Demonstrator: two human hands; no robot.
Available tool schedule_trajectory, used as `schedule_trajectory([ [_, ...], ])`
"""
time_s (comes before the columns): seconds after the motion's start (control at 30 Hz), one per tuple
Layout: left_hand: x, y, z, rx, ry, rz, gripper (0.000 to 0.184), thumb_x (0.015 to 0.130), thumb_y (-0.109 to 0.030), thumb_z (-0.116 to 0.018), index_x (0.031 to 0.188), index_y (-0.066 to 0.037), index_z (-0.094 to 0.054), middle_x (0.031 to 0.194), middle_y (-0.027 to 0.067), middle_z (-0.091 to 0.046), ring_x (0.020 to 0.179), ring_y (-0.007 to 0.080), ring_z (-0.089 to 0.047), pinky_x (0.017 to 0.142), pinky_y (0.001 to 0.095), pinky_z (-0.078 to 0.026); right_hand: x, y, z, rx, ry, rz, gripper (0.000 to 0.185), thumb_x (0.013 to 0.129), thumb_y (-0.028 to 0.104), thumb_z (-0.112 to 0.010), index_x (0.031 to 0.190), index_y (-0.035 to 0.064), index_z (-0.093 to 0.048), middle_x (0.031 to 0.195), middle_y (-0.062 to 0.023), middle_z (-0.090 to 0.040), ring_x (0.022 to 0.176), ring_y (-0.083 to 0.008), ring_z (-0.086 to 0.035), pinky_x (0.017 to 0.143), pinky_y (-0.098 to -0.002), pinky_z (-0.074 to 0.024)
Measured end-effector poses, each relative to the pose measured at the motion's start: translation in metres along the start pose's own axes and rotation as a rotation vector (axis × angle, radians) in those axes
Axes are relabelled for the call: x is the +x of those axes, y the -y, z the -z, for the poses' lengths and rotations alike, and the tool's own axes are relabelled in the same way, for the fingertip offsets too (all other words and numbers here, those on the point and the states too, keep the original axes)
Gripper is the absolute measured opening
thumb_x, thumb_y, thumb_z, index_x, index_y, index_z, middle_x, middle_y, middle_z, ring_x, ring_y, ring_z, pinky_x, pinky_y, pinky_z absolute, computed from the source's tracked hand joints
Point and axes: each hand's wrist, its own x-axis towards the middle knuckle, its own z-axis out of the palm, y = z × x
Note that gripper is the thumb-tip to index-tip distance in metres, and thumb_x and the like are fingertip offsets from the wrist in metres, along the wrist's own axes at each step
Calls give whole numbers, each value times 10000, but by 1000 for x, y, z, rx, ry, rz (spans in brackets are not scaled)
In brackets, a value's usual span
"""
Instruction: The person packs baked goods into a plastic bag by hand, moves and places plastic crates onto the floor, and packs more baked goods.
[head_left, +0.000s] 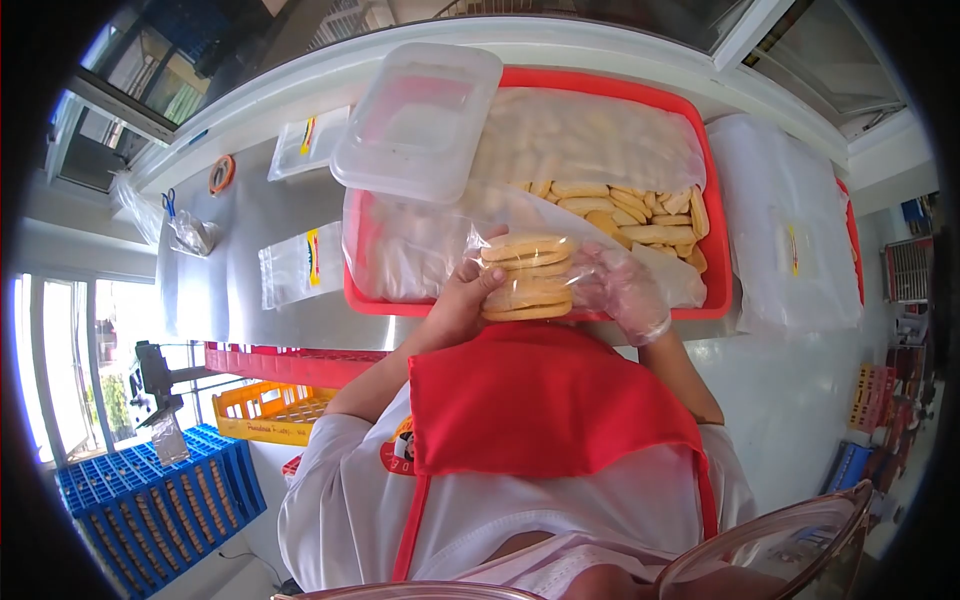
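A clear plastic bag of ladyfinger biscuits (527,278), several stacked one above another, is held just over the front edge of a red tray (716,290). My left hand (462,298), bare, grips the bag's left end with the thumb on top. At its right end, my right hand (628,295) wears a clear plastic glove, and its bent fingers hold the plastic there. Behind my hands, loose ladyfingers (655,234) show in the tray between translucent sheets (590,125). A translucent plastic container (415,120) rests over the tray's back left part.
Left on the metal table (225,260) lie flat labelled bags (300,265), a tape roll (222,174) and blue-handled scissors (169,203). A second, sheet-covered tray (785,220) stands at the right. Below left are a yellow crate (265,428) and blue crates (170,510).
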Motion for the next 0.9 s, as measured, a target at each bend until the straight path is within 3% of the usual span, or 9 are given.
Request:
schedule_trajectory([
  [0.03,1,3,3,24,11,-13,621,827,-129,-584,1347,-88,-246,1252,90,-430,1163,227,-414,955,391,-385,0,3,-1,207,-9,-74,283,852,189,-546,1067,6,-561,956,-72,-583,845,-190,-543,737,-290,-452],
  [0.13,2,10,8,69,38,-69,592,837,-141,-576,1338,-86,-265,1232,80,-446,1143,206,-429,944,360,-391,-4,8,-2,-1275,98,371,306,866,221,-530,1089,12,-552,983,-90,-584,848,-225,-548,767,-308,-452],
  [0.23,-1,10,9,58,41,-62,566,841,-165,-576,1321,-78,-290,1205,78,-468,1115,202,-449,929,350,-400,-1,5,-2,-1104,233,455,341,864,223,-536,1132,13,-526,963,-64,-586,852,-194,-547,774,-290,-447],
  [0.37,-4,8,7,28,6,-58,498,851,-197,-566,1274,-57,-345,1163,92,-498,1072,204,-482,909,347,-412,1,-3,7,-516,21,9,306,867,189,-521,1119,18,-538,998,-85,-599,931,-177,-561,841,-307,-432],
  [0.43,-5,11,11,69,-24,-28,475,851,-207,-565,1246,-37,-363,1153,101,-502,1061,197,-488,903,346,-414,-4,-5,-4,-470,52,223,286,871,188,-517,1089,8,-562,964,-95,-610,931,-174,-557,834,-304,-428],
  [0.53,-9,11,22,320,-218,115,474,842,-200,-574,1218,-2,-365,1142,111,-505,1062,186,-485,902,341,-414,3,-6,-7,-1020,162,399,276,878,191,-509,1067,3,-582,958,-87,-603,931,-157,-547,830,-290,-426],
  [0.73,-43,3,13,190,-21,-437,775,647,-131,-762,1269,-57,-306,1227,94,-434,1133,217,-433,925,374,-389,12,-6,-20,-873,58,444,264,877,200,-518,1019,-5,-606,936,-109,-614,812,-205,-580,755,-303,-452],
  [0.83,-74,-12,30,1230,-218,-763,887,594,-189,-799,1292,-65,-266,1249,138,-403,1115,273,-448,907,391,-391,13,11,-49,-1243,474,848,213,842,166,-566,969,3,-615,882,-114,-609,773,-221,-582,709,-302,-458],
  [0.9,-92,-15,26,1337,-440,-1052,911,568,-210,-810,1292,-72,-276,1257,164,-386,1104,308,-446,896,399,-392,11,16,-75,-1315,675,978,208,832,150,-571,972,1,-612,880,-119,-607,780,-230,-583,709,-307,-460],
])
